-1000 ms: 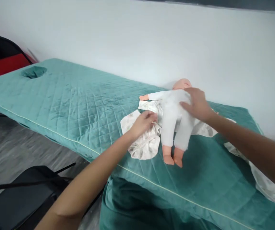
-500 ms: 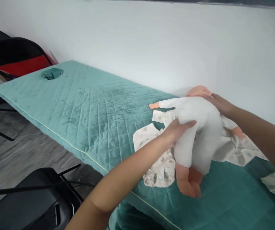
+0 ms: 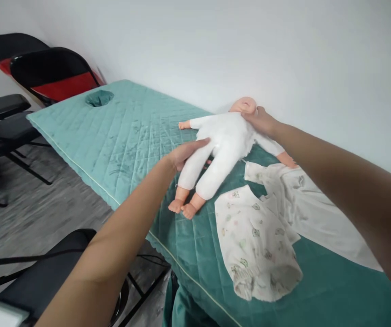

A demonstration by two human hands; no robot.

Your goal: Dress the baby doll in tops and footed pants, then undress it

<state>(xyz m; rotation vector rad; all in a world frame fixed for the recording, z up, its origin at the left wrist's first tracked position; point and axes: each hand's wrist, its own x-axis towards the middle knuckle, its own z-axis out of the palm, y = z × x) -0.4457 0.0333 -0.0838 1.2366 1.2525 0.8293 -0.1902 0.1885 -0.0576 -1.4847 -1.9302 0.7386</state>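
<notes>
A baby doll (image 3: 226, 134) with a white cloth body and bare pinkish head, hands and feet lies on the green quilted bed cover (image 3: 137, 150), its head towards the wall. My left hand (image 3: 189, 152) grips its hip, the thumb on top and the other fingers hidden beneath. At its neck and shoulder, my right hand (image 3: 260, 120) is closed round the doll, with part of the fingers out of sight behind it. Beside the doll's legs lies a white baby garment (image 3: 250, 227) with small printed figures. A plainer white cloth (image 3: 318, 213) spreads to its right, partly behind my right forearm.
A white wall (image 3: 301, 50) runs along the bed's far side. The cover has a round hole (image 3: 100, 98) near its far left end. Black and red folding chairs (image 3: 57, 68) stand beyond that end. A black chair (image 3: 45, 272) is close by at the lower left.
The doll has moved left, off the clothes and down onto the bed cover, with both hands still holding it. More of the printed garment shows. The camera view has shifted too.
</notes>
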